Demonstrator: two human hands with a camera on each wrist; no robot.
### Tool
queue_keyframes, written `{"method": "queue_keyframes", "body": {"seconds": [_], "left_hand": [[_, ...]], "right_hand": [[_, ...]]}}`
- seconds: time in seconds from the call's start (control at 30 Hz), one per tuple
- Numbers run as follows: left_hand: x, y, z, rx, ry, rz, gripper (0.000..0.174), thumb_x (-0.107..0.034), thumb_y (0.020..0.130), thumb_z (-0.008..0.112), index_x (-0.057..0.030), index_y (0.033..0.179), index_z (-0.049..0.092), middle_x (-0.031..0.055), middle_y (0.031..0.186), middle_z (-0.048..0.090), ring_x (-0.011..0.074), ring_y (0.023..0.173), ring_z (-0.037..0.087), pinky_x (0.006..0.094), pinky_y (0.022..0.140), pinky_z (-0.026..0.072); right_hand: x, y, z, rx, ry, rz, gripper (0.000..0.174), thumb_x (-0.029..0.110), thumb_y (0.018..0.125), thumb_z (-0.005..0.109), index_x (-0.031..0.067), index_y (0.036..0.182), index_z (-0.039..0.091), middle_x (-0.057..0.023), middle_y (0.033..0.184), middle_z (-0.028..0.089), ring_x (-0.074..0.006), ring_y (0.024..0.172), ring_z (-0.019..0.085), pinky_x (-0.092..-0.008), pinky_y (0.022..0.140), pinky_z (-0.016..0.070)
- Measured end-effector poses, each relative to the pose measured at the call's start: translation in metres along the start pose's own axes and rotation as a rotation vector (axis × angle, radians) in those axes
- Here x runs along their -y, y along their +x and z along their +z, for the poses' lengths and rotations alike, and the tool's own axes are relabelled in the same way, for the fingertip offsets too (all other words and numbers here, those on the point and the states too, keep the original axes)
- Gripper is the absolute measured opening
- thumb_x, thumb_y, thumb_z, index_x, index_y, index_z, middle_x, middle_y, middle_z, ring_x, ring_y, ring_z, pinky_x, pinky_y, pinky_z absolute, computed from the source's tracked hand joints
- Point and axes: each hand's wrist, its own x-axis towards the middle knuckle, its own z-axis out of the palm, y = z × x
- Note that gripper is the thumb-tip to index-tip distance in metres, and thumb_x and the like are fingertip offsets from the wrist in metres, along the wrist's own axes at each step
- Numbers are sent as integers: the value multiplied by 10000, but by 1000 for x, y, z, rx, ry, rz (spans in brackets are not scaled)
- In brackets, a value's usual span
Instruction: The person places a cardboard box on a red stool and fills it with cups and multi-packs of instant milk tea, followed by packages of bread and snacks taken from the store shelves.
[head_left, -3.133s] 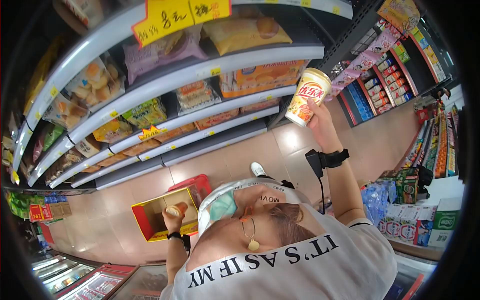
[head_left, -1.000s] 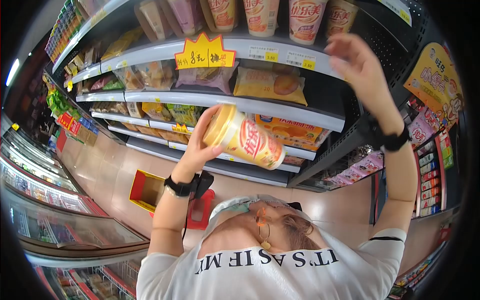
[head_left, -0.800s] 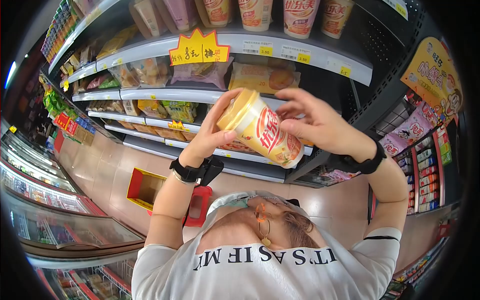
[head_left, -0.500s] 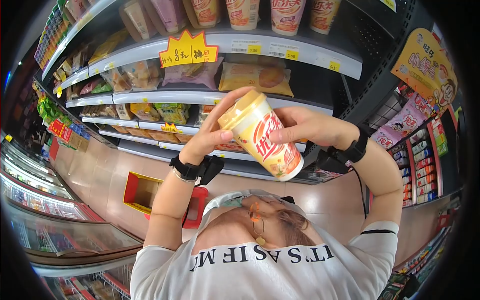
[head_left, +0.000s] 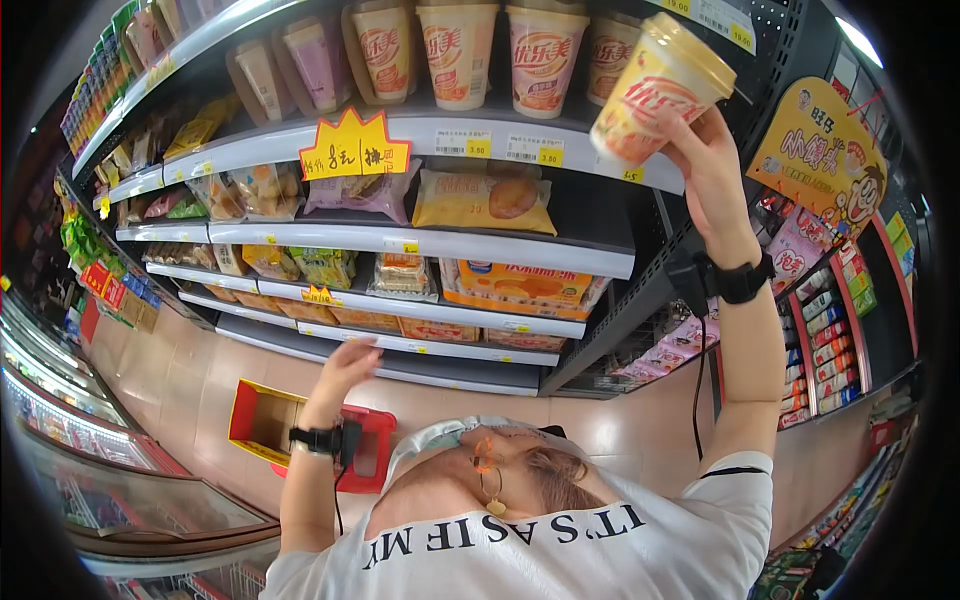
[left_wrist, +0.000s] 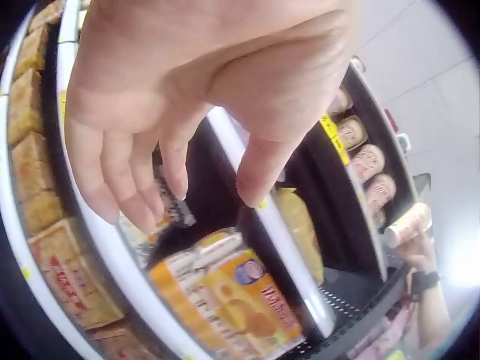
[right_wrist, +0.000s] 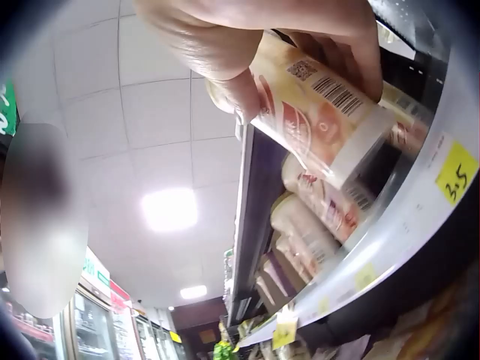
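Note:
In the head view my right hand grips a yellow-lidded cup, tilted, at the right end of the shelf with the row of cups. The right wrist view shows thumb and fingers of the right hand round the cup, its base close to the shelf edge and other cups beside it. My left hand holds nothing and hangs low before the bottom shelves, fingers loosely bent; the left wrist view has this hand above an orange package.
Bagged bread lies on the shelf below the cups. A yellow price sign juts from the shelf edge. On the floor stand an open yellow-red box and a red basket. Freezers line the left.
My left hand has let go of the cup and dropped down to the left. The right hand has carried the cup up and right to the cup shelf.

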Motion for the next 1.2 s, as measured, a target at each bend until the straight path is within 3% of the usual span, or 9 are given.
{"method": "queue_keyframes", "body": {"seconds": [0.1, 0.23, 0.47, 0.57, 0.67, 0.87, 0.97, 1.1, 1.2], "left_hand": [[58, -14, -21, -147, 7, -174, 456, -236, 837, 620, -33, 1221, 484, 100, 1095, 586, 162, 932, 582, 284, 795, 461], [84, -40, -16, -275, -183, -337, 368, -219, 829, 633, -47, 1138, 533, 64, 986, 610, 138, 847, 590, 264, 727, 479], [194, -54, -44, -270, -290, -341, 211, -132, 816, 637, -62, 1010, 589, 25, 896, 628, 109, 756, 604, 230, 681, 481], [198, -65, -40, -305, -253, -450, 195, -175, 822, 630, -94, 995, 588, 1, 885, 629, 105, 758, 606, 226, 664, 462], [204, -71, -36, -364, -90, -549, 204, -218, 823, 624, -123, 998, 581, -19, 874, 629, 105, 737, 605, 237, 625, 447], [231, -79, -40, -356, -115, -605, 231, -236, 821, 625, -112, 1008, 568, -8, 858, 627, 130, 726, 612, 261, 570, 449], [249, -85, -44, -390, -139, -582, 227, -200, 833, 619, -73, 1012, 564, 39, 859, 625, 168, 757, 613, 318, 658, 489], [293, -92, -58, -412, -157, -577, 212, -176, 830, 618, -63, 1002, 565, 60, 848, 621, 175, 756, 615, 331, 655, 503], [332, -106, -69, -428, -126, -600, 317, -236, 783, 666, -56, 1023, 564, 33, 813, 634, 161, 658, 619, 285, 525, 457]], "right_hand": [[-19, 26, -15, -97, -144, -160, 460, 201, 766, 726, -6, 1108, 498, -86, 1049, 601, -146, 987, 558, -289, 870, 431], [-37, 47, -16, -140, -244, -206, 499, 197, 747, 744, -18, 1110, 477, -106, 1063, 590, -159, 978, 559, -287, 864, 430], [-48, 57, -11, -96, -274, -114, 545, 245, 751, 737, -30, 1135, 464, -132, 1068, 585, -176, 978, 562, -298, 852, 446], [-49, 58, -9, -99, -281, -72, 574, 287, 746, 737, -33, 1136, 462, -139, 1057, 581, -184, 973, 561, -300, 850, 447], [-48, 58, -8, -87, -297, -72, 591, 315, 745, 734, -35, 1135, 459, -141, 1047, 578, -188, 967, 559, -301, 847, 448], [-56, 58, -12, -80, -326, -99, 584, 330, 754, 724, -34, 1127, 460, -143, 1042, 573, -188, 965, 553, -301, 843, 445], [-55, 57, -11, -78, -328, -115, 571, 324, 757, 721, -31, 1123, 466, -141, 1050, 572, -186, 967, 551, -299, 844, 441], [-56, 57, -9, -87, -330, -139, 537, 299, 765, 714, -24, 1119, 473, -129, 1045, 580, -176, 959, 552, -298, 842, 439], [-59, 58, -11, -77, -307, -138, 480, 267, 780, 703, -23, 1098, 490, -111, 1013, 596, -165, 918, 566, -282, 828, 442]]}}
